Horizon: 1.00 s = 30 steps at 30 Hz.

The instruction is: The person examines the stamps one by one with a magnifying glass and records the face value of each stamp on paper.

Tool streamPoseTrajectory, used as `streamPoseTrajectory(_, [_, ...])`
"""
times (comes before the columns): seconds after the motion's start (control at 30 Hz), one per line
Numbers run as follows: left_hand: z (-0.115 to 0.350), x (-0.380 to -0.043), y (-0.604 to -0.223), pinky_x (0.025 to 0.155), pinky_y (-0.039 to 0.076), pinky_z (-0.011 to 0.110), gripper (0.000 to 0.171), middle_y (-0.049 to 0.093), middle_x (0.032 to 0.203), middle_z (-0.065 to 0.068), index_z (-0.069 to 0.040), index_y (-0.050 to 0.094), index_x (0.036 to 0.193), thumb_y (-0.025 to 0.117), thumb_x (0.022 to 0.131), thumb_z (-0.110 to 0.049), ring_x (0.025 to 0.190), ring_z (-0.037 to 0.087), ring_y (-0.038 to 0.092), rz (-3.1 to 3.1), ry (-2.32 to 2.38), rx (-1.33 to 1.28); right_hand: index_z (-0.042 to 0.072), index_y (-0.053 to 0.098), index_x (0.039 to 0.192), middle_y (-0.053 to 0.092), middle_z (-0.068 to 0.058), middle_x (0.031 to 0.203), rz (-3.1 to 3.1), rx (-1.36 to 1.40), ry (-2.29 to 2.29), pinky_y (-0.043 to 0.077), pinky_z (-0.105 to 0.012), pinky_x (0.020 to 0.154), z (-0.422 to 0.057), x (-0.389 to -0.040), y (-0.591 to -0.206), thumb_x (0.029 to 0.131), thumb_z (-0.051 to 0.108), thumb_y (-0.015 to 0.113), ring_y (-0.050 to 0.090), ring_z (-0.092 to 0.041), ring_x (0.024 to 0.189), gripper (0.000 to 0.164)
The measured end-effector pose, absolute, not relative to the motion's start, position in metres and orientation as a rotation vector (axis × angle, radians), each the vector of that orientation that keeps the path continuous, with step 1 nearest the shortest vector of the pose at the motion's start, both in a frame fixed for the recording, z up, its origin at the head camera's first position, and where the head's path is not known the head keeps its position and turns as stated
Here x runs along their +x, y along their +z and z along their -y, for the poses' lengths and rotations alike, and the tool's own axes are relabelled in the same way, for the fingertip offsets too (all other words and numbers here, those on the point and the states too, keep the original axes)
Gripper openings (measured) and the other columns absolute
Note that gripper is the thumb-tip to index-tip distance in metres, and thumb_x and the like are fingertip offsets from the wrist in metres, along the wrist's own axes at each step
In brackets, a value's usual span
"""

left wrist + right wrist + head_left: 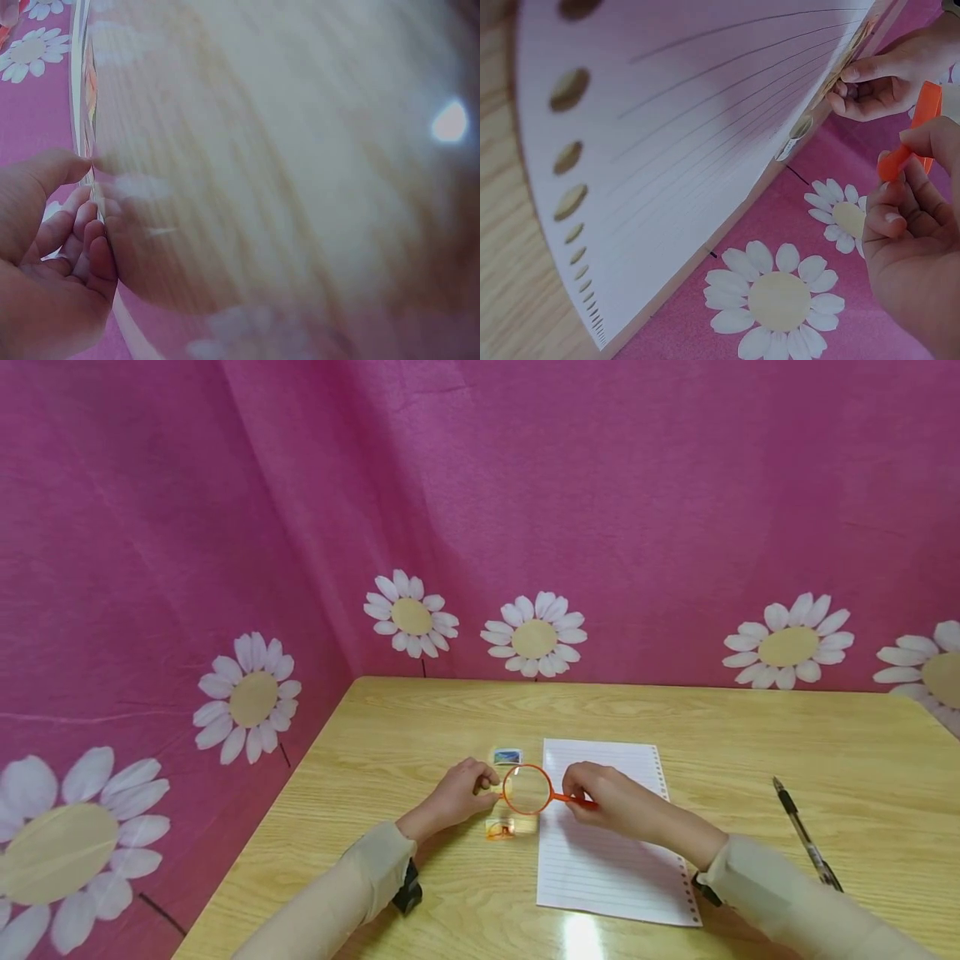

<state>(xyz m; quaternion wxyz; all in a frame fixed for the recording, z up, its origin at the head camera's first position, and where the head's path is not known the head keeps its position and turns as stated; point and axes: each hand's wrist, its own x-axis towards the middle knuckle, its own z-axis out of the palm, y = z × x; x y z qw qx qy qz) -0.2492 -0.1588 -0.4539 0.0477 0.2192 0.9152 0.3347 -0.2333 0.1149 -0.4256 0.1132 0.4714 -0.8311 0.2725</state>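
Note:
An orange-rimmed magnifying glass is held over the table by my right hand, whose thumb and fingers pinch its handle. On the left, my left hand has thumb and fingers at a small stamp-like piece, largely hidden by the hand and the lens; it seems to pinch its edge. Behind it lies a blue-green stamp, and in front an orange-and-white one. In the left wrist view the thumb and fingertips are close together at table level.
A lined sheet of paper with punched holes lies under my right hand. Farther right is a black-and-clear pen. The wooden table meets a pink flowered cloth behind and at the left.

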Motion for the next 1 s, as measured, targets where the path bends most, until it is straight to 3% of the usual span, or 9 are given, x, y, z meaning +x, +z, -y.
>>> streamPoseTrajectory(0.07, [0.1583,-0.2495,-0.4545,0.072,0.037,0.023,0.013,0.053,0.092,0.007,-0.004,0.062,0.1,0.067,0.09,-0.009,0.081,0.013,0.042,-2.794,1.018,0.669,0.008,0.056,0.084,0.055,0.004,0.075,2.451,1.38,0.798,0.043,-0.017,0.064,-0.1146,-0.2335,-0.426,0.086,0.003,0.064,0.05,-0.004,0.072,0.01])
streamPoseTrajectory(0.33, [0.156,-0.2519,-0.4557,0.071,0.035,0.023,0.012,0.052,0.09,0.004,-0.004,0.062,0.099,0.068,0.09,-0.008,0.08,0.013,0.041,-2.814,0.985,0.657,0.01,0.056,0.084,0.056,0.003,0.075,2.432,1.372,0.779,0.043,-0.017,0.063,-0.1121,-0.2345,-0.4291,0.076,-0.005,0.068,0.05,-0.004,0.071,0.021])
streamPoseTrajectory(0.77, [0.1579,-0.2502,-0.4559,0.072,0.035,0.023,0.012,0.052,0.091,0.006,-0.003,0.062,0.1,0.067,0.09,-0.008,0.08,0.014,0.041,-2.797,1.001,0.651,0.012,0.054,0.084,0.055,0.005,0.076,2.471,1.362,0.776,0.045,-0.017,0.065,-0.1095,-0.2346,-0.4304,0.078,-0.004,0.067,0.05,-0.002,0.072,0.022])
streamPoseTrajectory(1.0, [0.1575,-0.25,-0.4541,0.072,0.035,0.024,0.012,0.052,0.092,0.006,-0.003,0.062,0.1,0.067,0.091,-0.008,0.081,0.014,0.042,-2.796,1.009,0.624,0.01,0.056,0.085,0.055,0.005,0.076,2.473,1.365,0.778,0.044,-0.017,0.065,-0.1095,-0.2352,-0.4305,0.081,-0.001,0.066,0.05,-0.003,0.072,0.015])
